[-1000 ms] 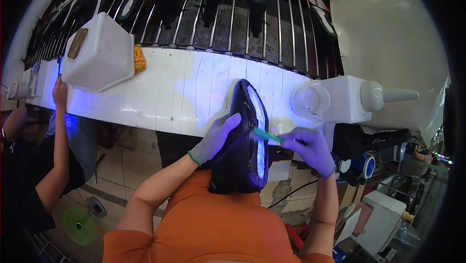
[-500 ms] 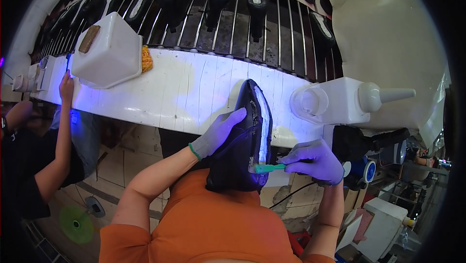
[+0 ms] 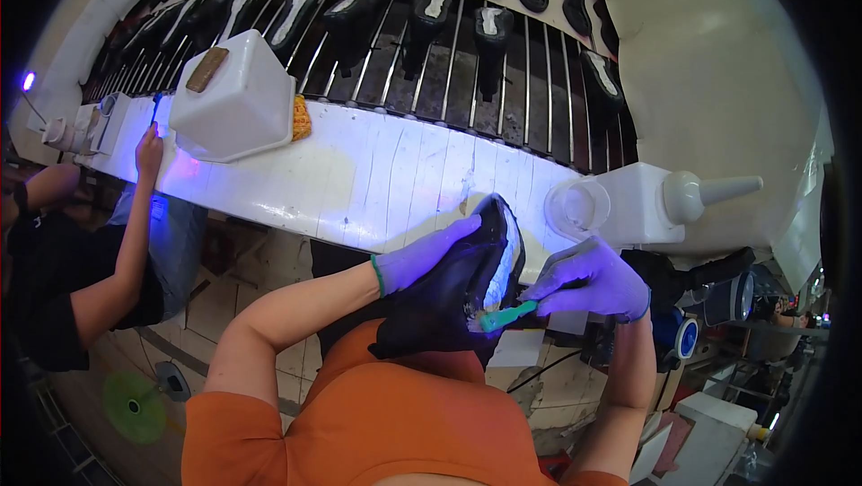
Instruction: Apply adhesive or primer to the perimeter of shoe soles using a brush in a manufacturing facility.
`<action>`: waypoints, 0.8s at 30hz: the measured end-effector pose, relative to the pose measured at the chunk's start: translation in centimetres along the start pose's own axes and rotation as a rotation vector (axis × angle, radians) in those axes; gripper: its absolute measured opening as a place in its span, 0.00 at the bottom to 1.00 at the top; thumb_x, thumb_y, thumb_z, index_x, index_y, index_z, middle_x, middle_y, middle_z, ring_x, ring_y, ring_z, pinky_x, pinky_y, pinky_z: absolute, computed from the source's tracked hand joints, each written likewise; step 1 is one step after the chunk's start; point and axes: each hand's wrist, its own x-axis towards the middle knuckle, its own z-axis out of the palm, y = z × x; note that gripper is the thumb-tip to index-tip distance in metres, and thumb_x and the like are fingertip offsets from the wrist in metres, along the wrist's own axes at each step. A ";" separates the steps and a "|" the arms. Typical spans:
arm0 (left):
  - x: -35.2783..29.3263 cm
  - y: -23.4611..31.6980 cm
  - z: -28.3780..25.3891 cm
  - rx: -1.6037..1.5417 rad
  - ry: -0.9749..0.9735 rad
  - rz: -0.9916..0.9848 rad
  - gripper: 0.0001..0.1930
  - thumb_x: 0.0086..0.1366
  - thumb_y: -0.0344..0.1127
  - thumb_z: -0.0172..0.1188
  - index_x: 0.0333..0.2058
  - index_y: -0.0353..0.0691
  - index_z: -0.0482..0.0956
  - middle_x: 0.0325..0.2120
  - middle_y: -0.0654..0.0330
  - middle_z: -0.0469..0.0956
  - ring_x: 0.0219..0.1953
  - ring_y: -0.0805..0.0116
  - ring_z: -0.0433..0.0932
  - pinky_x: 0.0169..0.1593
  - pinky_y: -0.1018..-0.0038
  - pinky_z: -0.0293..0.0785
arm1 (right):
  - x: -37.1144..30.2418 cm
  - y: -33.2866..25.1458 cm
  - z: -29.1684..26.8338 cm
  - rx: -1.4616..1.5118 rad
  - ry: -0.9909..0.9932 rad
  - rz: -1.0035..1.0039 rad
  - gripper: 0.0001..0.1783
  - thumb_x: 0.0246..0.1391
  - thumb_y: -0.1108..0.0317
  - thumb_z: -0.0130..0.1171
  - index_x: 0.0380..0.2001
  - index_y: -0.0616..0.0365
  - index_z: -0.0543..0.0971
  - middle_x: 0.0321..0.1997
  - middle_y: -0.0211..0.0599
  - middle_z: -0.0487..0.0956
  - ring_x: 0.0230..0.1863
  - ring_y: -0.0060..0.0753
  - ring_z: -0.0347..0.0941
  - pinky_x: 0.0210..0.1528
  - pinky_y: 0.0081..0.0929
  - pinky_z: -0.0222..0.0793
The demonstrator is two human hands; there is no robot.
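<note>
A black boot upper (image 3: 435, 293) is tilted against my front with its underside turned to the right. Along that underside runs a pale, whitish strip (image 3: 505, 271) inside a dark rim. My gloved left hand (image 3: 429, 255) is closed round the toe end of the boot, its fingertips partly hidden. In my gloved right hand (image 3: 593, 284) is a small green-handled brush (image 3: 508, 315). Its bristle end touches the underside at the lower, heel end of the strip.
Ahead lies a white bench (image 3: 359, 172) with a white cup (image 3: 576, 208), a nozzled white bottle (image 3: 637, 203) and a boxy white container (image 3: 235, 109). Beyond are metal bars (image 3: 455, 64) carrying black shoe uppers. A co-worker's hand (image 3: 150, 154) is at the left.
The boot has tipped, its toe moving right and nearer to me. My left hand has moved right with it. My right hand and brush have shifted slightly, the brush now slanting more.
</note>
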 end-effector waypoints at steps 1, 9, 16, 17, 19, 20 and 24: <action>0.0 0.1 -0.1 0.056 -0.056 -0.034 0.23 0.70 0.49 0.49 0.55 0.38 0.68 0.45 0.58 0.76 0.44 0.71 0.77 0.52 0.75 0.74 | 0.3 -0.3 -0.2 0.005 -0.026 -0.018 0.12 0.45 0.72 0.71 0.36 0.59 0.85 0.28 0.36 0.83 0.28 0.27 0.79 0.33 0.23 0.72; -1.7 -1.4 0.9 -0.519 -0.416 -0.288 0.21 0.72 0.48 0.47 0.56 0.41 0.70 0.49 0.53 0.76 0.45 0.65 0.79 0.52 0.69 0.75 | 2.7 -2.1 -0.9 -0.024 -0.092 -0.052 0.12 0.42 0.72 0.73 0.34 0.60 0.85 0.28 0.37 0.83 0.29 0.27 0.79 0.34 0.23 0.72; -6.5 0.8 5.6 0.825 -0.320 0.147 0.22 0.71 0.39 0.50 0.62 0.41 0.66 0.51 0.56 0.75 0.33 0.72 0.78 0.38 0.72 0.77 | 4.1 -2.3 -1.3 -0.020 -0.109 -0.039 0.12 0.44 0.71 0.72 0.34 0.60 0.85 0.28 0.34 0.83 0.28 0.23 0.78 0.33 0.22 0.71; -7.0 1.6 6.1 0.824 -0.320 0.150 0.22 0.71 0.39 0.50 0.62 0.41 0.66 0.51 0.56 0.75 0.33 0.72 0.78 0.38 0.72 0.77 | 4.2 -2.3 -1.4 -0.022 -0.110 -0.038 0.12 0.44 0.71 0.72 0.34 0.60 0.85 0.28 0.34 0.83 0.28 0.23 0.78 0.33 0.22 0.71; -7.6 2.7 6.7 0.423 -0.272 -0.198 0.23 0.68 0.35 0.56 0.60 0.40 0.68 0.42 0.58 0.80 0.27 0.77 0.76 0.29 0.78 0.73 | 4.4 -2.3 -1.6 -0.052 -0.105 -0.041 0.13 0.40 0.75 0.73 0.33 0.62 0.85 0.30 0.39 0.84 0.30 0.27 0.80 0.33 0.22 0.73; -7.8 2.9 6.9 0.422 -0.272 -0.197 0.23 0.68 0.35 0.56 0.60 0.40 0.68 0.42 0.58 0.80 0.27 0.77 0.76 0.29 0.78 0.73 | 4.6 -2.2 -1.7 -0.052 -0.106 -0.040 0.13 0.40 0.75 0.73 0.33 0.62 0.85 0.30 0.39 0.84 0.30 0.27 0.80 0.33 0.22 0.73; -8.2 3.2 6.8 0.251 -0.341 -0.152 0.22 0.65 0.34 0.61 0.57 0.36 0.72 0.27 0.58 0.79 0.23 0.80 0.74 0.24 0.81 0.68 | 4.9 -2.0 -1.7 -0.079 -0.106 -0.088 0.12 0.40 0.75 0.73 0.32 0.62 0.85 0.29 0.38 0.84 0.29 0.27 0.80 0.32 0.22 0.73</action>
